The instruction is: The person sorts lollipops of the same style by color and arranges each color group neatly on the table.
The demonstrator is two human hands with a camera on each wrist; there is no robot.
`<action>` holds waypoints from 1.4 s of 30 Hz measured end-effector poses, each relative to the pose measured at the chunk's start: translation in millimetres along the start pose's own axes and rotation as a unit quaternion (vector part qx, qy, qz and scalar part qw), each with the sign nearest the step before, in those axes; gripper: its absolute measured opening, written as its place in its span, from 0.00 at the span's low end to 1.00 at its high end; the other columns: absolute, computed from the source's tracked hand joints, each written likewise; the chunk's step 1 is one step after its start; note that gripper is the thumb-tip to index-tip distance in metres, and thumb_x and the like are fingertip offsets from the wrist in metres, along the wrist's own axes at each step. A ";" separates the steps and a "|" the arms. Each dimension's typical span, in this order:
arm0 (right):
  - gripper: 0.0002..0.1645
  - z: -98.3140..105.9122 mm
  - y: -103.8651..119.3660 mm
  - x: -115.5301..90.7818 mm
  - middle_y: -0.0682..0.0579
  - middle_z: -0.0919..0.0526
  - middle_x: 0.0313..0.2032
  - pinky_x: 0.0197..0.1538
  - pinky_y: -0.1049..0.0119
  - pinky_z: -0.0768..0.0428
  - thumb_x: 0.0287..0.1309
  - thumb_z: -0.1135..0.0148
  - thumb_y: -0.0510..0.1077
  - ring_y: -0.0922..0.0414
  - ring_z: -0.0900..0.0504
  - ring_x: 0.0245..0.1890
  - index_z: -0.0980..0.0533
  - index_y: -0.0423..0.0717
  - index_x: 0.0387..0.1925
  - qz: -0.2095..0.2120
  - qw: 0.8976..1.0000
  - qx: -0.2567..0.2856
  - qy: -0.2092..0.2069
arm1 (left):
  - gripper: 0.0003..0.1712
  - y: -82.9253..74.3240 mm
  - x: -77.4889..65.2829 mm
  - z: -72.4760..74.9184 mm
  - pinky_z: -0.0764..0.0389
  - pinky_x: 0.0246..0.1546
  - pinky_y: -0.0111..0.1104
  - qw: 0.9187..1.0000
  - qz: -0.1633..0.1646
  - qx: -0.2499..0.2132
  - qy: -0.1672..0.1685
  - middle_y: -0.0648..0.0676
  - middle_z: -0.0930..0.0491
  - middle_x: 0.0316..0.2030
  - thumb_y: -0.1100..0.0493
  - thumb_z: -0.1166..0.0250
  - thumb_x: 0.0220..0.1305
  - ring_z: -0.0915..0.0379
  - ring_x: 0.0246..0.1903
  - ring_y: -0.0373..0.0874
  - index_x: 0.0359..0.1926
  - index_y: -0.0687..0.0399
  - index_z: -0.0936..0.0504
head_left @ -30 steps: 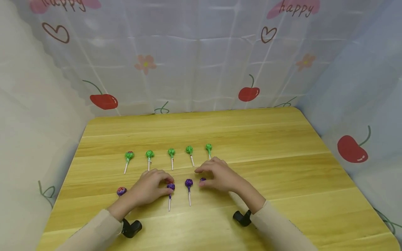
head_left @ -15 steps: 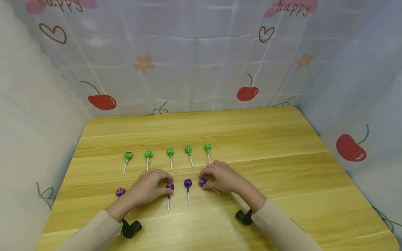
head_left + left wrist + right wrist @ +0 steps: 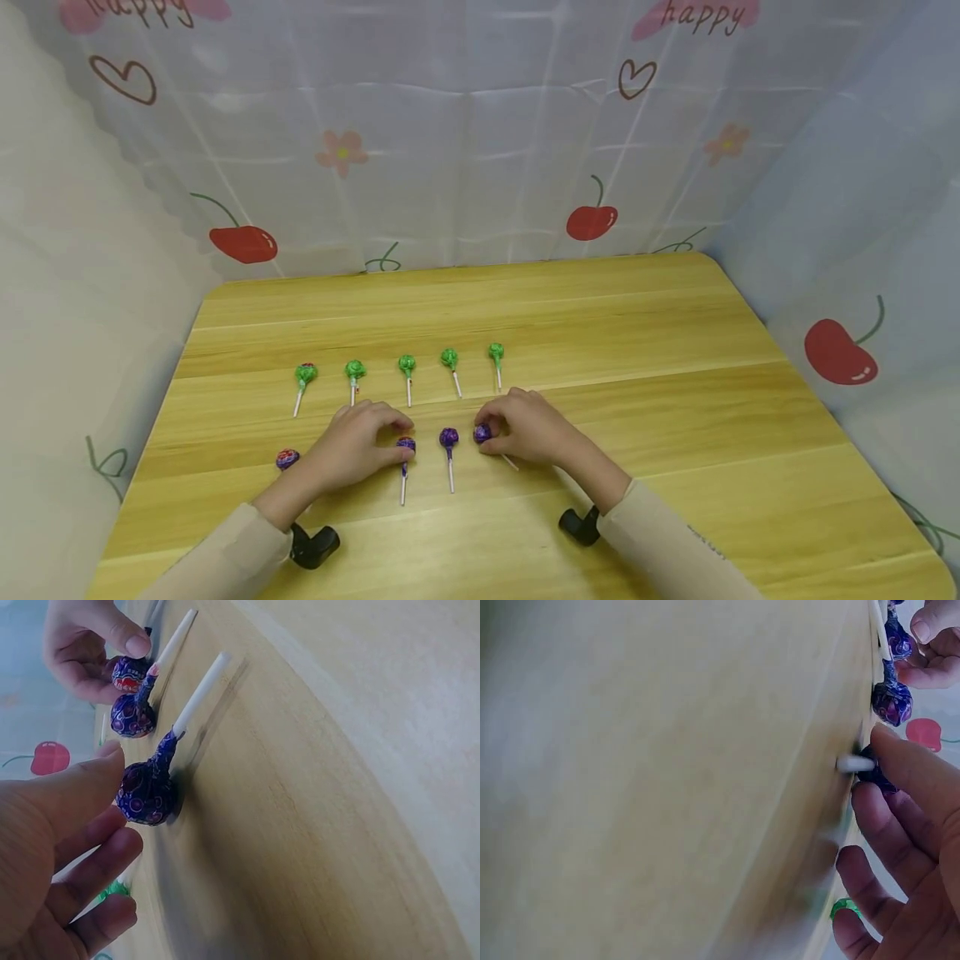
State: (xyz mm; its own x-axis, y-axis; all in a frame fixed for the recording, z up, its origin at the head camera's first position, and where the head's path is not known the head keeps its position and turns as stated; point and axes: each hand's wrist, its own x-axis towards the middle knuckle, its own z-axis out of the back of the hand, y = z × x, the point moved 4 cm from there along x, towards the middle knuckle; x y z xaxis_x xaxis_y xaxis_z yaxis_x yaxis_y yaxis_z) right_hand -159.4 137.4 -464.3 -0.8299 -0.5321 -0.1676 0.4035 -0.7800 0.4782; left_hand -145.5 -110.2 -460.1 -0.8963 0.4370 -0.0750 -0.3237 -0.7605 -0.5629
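Note:
My left hand (image 3: 365, 442) has its thumb and index finger at either side of the head of a purple-wrapped lollipop (image 3: 404, 467), which lies with its white stick toward me. In the left wrist view, the fingertips are right at that lollipop's ball (image 3: 148, 796). My right hand (image 3: 525, 427) pinches another purple lollipop (image 3: 482, 432) by its head, the stick slanting down to the right. Between the hands lies a third purple lollipop (image 3: 449, 438), untouched. The right wrist view shows the pinched lollipop's stick (image 3: 855, 763) pointing out past the thumb.
Several green lollipops, among them one at the left end (image 3: 306, 374) and one at the right end (image 3: 497, 353), form a row farther back on the wooden table (image 3: 675, 350). Another purple-and-red lollipop (image 3: 287, 458) sits left of my left forearm. A printed curtain (image 3: 465, 183) stands behind the table.
My right hand has closed on the right-hand purple lollipop, and its stick has swung to point more toward me. The left hand has stayed in place.

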 end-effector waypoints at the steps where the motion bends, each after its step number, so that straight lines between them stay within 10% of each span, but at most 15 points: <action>1: 0.14 -0.3 -0.6 0.0 0.68 0.25 0.24 0.42 0.64 0.35 0.54 0.26 0.55 0.64 0.30 0.31 0.16 0.61 0.42 -0.003 1.000 0.009 -0.002 | 0.19 0.2 -0.3 0.3 0.34 0.53 0.44 1.000 0.001 -0.002 -0.002 0.41 0.15 0.45 0.47 0.25 0.56 0.26 0.47 0.40 0.47 0.45 0.14; 14: 0.10 -0.7 -20.7 -17.4 0.64 0.18 0.29 0.42 0.65 0.26 0.52 0.24 0.50 0.61 0.23 0.34 0.17 0.58 0.36 -0.053 0.980 0.184 -0.046 | 0.22 -1.4 -8.6 8.1 0.36 0.54 0.47 0.999 0.002 -0.035 -0.026 0.43 0.16 0.45 0.45 0.26 0.55 0.27 0.44 0.40 0.50 0.43 0.15; 42: 0.14 -2.5 -18.4 -24.6 0.64 0.19 0.32 0.43 0.64 0.34 0.46 0.22 0.59 0.61 0.33 0.37 0.17 0.62 0.34 -0.110 0.986 0.066 -0.110 | 0.20 3.8 -16.9 11.6 0.38 0.45 0.39 0.998 0.010 -0.035 -0.046 0.44 0.16 0.45 0.47 0.25 0.55 0.29 0.41 0.41 0.49 0.44 0.15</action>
State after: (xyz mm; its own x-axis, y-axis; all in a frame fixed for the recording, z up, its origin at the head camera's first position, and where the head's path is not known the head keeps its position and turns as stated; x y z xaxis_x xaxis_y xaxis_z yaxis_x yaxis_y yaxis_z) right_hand -145.4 164.0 -471.1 -0.9612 -0.2589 -0.0948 0.1632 -0.8115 0.5610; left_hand -135.1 -126.0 -451.3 -0.9271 0.3747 -0.0127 -0.2870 -0.7313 -0.6188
